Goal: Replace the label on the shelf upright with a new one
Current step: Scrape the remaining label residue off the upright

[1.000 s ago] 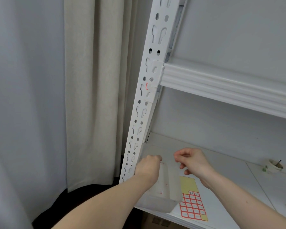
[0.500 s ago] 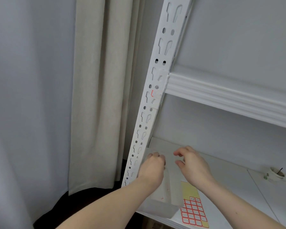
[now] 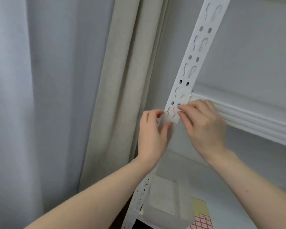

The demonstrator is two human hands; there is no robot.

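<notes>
Head view: both hands meet at the white slotted shelf upright [image 3: 191, 63], where a label [image 3: 172, 113] with a red mark sits just below the shelf beam [image 3: 248, 119]. The left hand [image 3: 153, 134] pinches the label's lower left edge; the right hand [image 3: 203, 124] pinches its right edge. A curtain [image 3: 122, 96] hangs close at left. Below lie a clear tray [image 3: 165, 205] and a sticker sheet [image 3: 201, 219].

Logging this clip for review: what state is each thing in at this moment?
Label: on the upright, red mark showing.
Left hand: fingers on the upright's left edge.
Right hand: fingertips at the label's right edge.
Clear bin: open, on the lower shelf.
Label sheet: flat beside the bin.
</notes>
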